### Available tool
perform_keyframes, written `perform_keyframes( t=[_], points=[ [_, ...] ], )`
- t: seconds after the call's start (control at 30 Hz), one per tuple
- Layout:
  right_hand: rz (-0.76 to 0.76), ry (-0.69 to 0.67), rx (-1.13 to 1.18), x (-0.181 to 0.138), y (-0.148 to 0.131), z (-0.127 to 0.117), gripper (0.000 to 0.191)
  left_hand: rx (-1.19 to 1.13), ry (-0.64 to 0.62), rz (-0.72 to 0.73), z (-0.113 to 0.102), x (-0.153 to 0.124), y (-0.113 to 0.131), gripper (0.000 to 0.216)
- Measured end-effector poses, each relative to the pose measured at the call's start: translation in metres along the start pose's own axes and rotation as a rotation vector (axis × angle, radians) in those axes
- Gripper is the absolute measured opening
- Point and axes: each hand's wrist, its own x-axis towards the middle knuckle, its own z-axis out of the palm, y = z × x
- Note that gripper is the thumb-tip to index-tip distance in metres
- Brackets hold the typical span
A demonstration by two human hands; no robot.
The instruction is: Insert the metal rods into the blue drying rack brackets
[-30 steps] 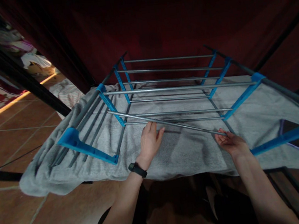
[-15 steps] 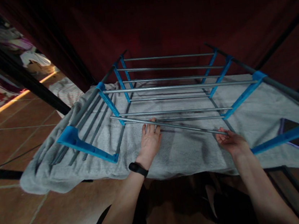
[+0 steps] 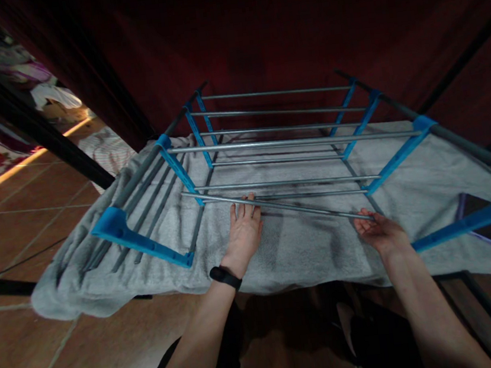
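Observation:
A loose metal rod (image 3: 302, 207) slants across the front of a rack with blue plastic brackets (image 3: 181, 171) and grey tubes. Its left end lies by a blue bracket on the left side. My right hand (image 3: 379, 230), palm up, pinches the rod's right end between curled fingers. Around the rod's middle, my left hand (image 3: 245, 232) lies with fingers stretched out, fingertips touching or just under the rod; which one I cannot tell. A black band (image 3: 225, 277) circles my left wrist. Several crossbars (image 3: 294, 142) span the rack behind both hands.
The rack rests on a grey blanket (image 3: 299, 255). More grey rods (image 3: 155, 219) lie at the left. A dark flat object with a purple edge (image 3: 486, 232) lies behind the right front bracket (image 3: 478, 221). A dark red curtain (image 3: 254, 39) hangs behind; tiled floor (image 3: 37, 347) shows left.
Almost nothing differs. My left hand has shifted very slightly left along the rod; my right hand keeps its pinch on the end.

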Motion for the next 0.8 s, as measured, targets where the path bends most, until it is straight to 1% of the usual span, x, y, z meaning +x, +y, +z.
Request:
perform_keyframes(
  t=[0.17,0.33,0.5,0.6,0.7,0.8],
  points=[
    [-0.003,0.007,-0.003,-0.001,0.000,0.000,0.027,-0.067,-0.001,-0.048,0.003,-0.001,-0.005,0.045],
    [-0.005,-0.002,-0.004,-0.001,0.000,-0.001,0.027,-0.171,-0.041,-0.177,0.003,0.000,-0.008,0.057],
    [-0.013,-0.019,-0.008,-0.001,0.000,-0.001,0.029,-0.323,-0.045,-0.336,0.003,0.004,-0.012,0.056],
    [-0.011,0.000,-0.012,-0.002,0.000,0.000,0.031,-0.560,-0.003,-0.460,0.002,0.009,-0.019,0.049],
    [-0.007,-0.003,-0.006,-0.003,-0.001,0.000,0.029,-0.834,0.027,-0.570,0.000,0.013,-0.025,0.033],
    [-0.008,0.000,-0.001,-0.004,-0.002,0.000,0.028,-1.271,0.073,-0.700,-0.006,0.015,-0.026,0.029]
  ],
)
